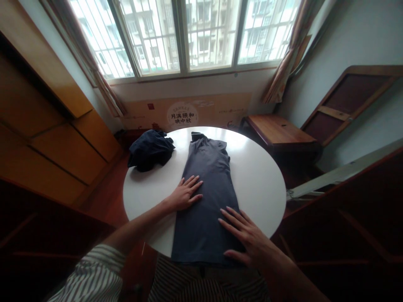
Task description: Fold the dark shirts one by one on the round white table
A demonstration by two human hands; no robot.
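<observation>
A dark grey-blue collared shirt (208,180), folded lengthwise into a long strip, lies on the round white table (261,188). Its collar (197,136) points toward the window and its hem reaches the near edge of the table. My left hand (185,193) rests on the shirt's left edge, fingers spread. Nearer to me, my right hand (244,235) lies over the shirt's right edge, also with its fingers apart. Neither hand grips the cloth.
A crumpled dark navy garment (150,150) sits at the table's far left edge. Behind the table on the right stands a wooden chair or bench (283,130). Orange-brown cabinets (59,147) line the left side, and a barred window (182,33) is ahead.
</observation>
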